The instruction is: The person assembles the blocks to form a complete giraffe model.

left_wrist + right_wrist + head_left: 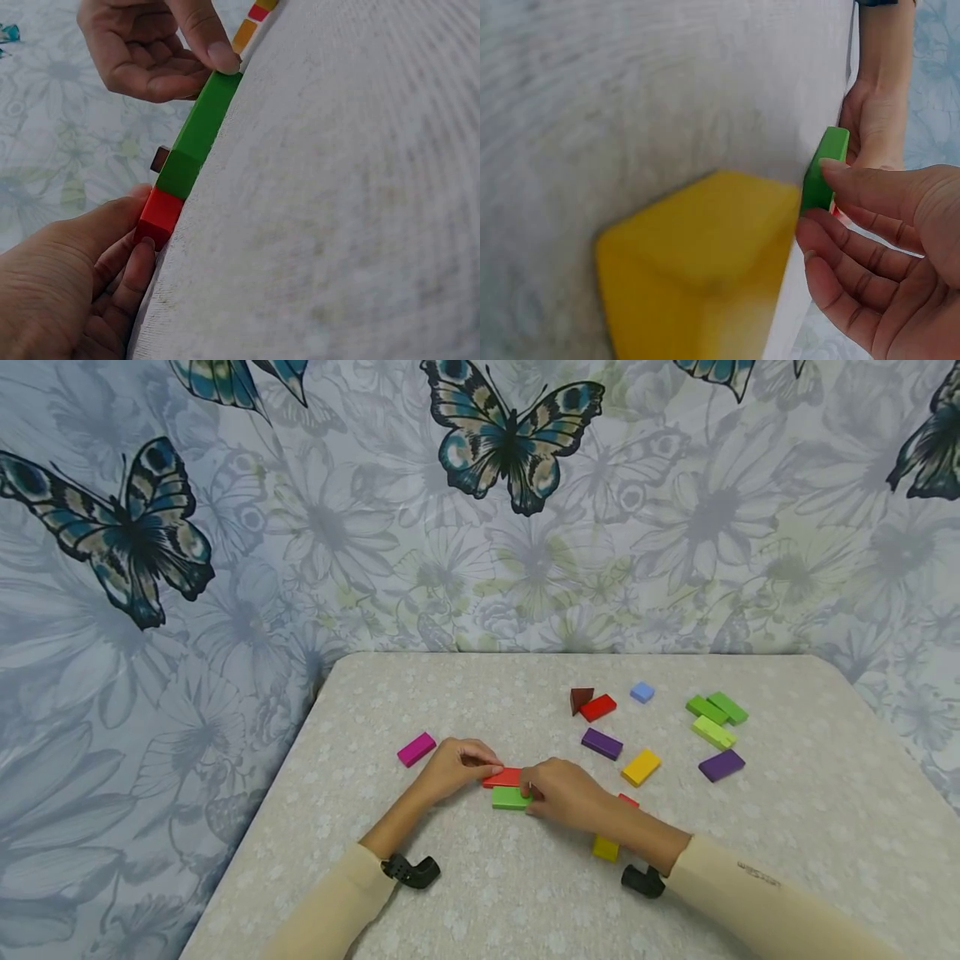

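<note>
A flat red block [501, 777] lies on the table, and a green block [510, 798] lies directly along its near side. My left hand [453, 768] pinches the left end of the red block; in the left wrist view the thumb and fingers meet at the red block's end [159, 216]. The right hand [566, 793] grips the green block's right end, covering it in the head view. In the right wrist view, thumb and fingers of that hand [896, 247] hold the green block [821, 172], with a sliver of red behind.
Near the right forearm lies a yellow block [606, 847], with a partly hidden red block [628, 800] beyond. A magenta block [416, 749] sits left. Rightward are purple [602, 743], orange-yellow [641, 767], red [598, 707], blue [642, 692] and several green blocks [713, 732].
</note>
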A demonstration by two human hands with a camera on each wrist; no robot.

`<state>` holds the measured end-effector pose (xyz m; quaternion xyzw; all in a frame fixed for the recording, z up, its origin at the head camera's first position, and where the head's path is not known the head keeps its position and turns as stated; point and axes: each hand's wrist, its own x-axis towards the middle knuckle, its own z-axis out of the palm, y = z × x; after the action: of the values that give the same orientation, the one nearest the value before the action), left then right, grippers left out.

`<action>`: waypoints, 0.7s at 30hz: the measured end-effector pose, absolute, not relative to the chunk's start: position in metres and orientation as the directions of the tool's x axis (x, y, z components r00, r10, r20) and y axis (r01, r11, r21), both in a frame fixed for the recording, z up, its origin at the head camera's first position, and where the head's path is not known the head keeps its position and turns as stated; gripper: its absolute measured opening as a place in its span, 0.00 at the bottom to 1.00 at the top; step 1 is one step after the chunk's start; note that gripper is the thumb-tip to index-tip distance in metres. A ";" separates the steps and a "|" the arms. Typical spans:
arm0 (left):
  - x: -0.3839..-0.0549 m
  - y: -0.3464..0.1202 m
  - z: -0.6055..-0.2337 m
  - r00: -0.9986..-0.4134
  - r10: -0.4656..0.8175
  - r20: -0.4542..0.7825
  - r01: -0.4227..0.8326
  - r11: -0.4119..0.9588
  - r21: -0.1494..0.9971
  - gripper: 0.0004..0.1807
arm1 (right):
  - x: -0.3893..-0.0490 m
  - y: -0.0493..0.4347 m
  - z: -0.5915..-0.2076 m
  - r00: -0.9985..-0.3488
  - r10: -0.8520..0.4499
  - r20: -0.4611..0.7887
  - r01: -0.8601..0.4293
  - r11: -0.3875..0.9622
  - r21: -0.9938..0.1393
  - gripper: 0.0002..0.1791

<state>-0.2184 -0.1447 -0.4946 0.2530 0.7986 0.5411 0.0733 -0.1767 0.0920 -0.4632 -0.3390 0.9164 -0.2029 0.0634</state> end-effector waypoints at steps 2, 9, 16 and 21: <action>-0.219 -0.145 -0.496 -0.862 0.483 0.154 0.319 0.280 0.906 0.05 | -0.177 0.089 -0.464 -0.756 -0.654 0.030 -0.605 0.680 -0.415 0.09; -0.222 -0.145 -0.499 -0.853 0.495 0.163 0.329 0.270 0.905 0.06 | -0.179 0.084 -0.465 -0.752 -0.658 0.040 -0.610 0.671 -0.423 0.09; -0.222 -0.145 -0.498 -0.843 0.510 0.173 0.346 0.268 0.899 0.06 | -0.180 0.081 -0.464 -0.742 -0.668 0.054 -0.621 0.655 -0.431 0.09; -0.229 -0.147 -0.509 -0.854 0.500 0.142 0.327 0.305 0.895 0.06 | -0.179 0.079 -0.464 -0.747 -0.662 0.066 -0.621 0.659 -0.425 0.11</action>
<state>-0.2290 -0.1468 -0.5091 0.2572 0.8035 0.5306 0.0814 -0.1794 0.0785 -0.4643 -0.3528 0.9094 -0.2151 0.0474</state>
